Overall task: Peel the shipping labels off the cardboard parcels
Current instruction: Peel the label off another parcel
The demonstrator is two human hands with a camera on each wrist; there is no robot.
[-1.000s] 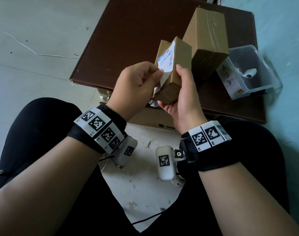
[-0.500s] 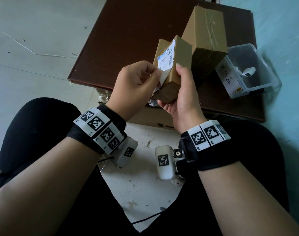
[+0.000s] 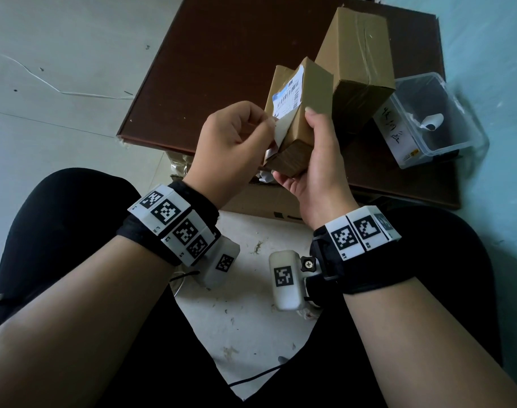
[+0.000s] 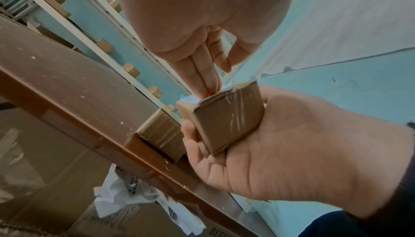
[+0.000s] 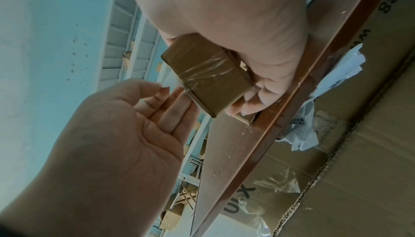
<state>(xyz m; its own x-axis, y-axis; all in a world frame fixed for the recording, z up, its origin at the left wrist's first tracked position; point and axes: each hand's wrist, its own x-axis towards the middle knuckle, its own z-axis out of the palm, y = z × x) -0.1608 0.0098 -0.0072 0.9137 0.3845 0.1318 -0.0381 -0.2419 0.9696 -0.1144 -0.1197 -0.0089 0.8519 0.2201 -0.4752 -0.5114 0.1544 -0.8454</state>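
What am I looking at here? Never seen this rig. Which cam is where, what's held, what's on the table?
No robot: a person with bare hands wears three cameras. The head view looks down from the forehead; the other two sit on the wrists and look along the fingers, so each shows the hands from below.

The right hand grips a small cardboard parcel in the air. The left hand pinches the lifted lower edge of its white shipping label; the upper part is not yet off.

On the brown tabletop lie a bigger taped parcel and a clear plastic box. Below the table edge, crumpled white paper lies on a big carton.
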